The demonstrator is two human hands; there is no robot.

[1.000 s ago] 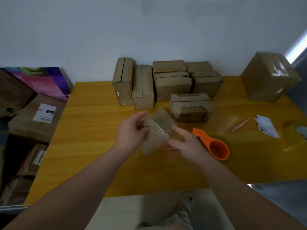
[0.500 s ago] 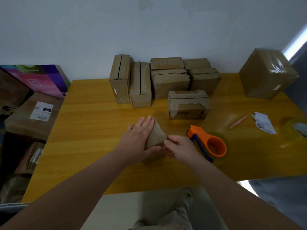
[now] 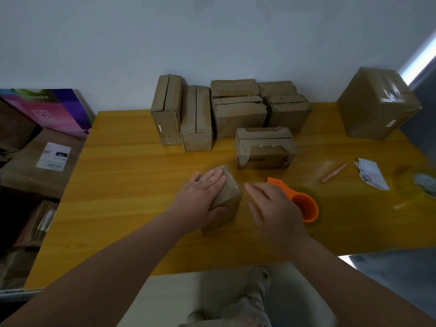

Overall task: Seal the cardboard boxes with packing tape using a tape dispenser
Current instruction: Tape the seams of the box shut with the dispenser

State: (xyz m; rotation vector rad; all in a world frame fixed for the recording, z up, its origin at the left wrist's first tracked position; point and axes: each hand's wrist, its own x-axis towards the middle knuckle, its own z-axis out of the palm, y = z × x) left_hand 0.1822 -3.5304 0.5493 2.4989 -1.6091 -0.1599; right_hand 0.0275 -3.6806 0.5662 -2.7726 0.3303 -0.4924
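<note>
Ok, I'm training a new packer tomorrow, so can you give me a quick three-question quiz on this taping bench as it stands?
1. True or false: the right hand grips the orange tape dispenser.
2. Fill in: the pink stick lies to the dispenser's ____ (left or right).
3. The left hand rests on: A) the small cardboard box; B) the dispenser; C) the pink stick.
Key: 1 false, it is open and holds nothing; 2 right; 3 A.

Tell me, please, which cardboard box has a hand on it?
The small box nearest the person, under the left hand; the other boxes stand untouched farther back.
</note>
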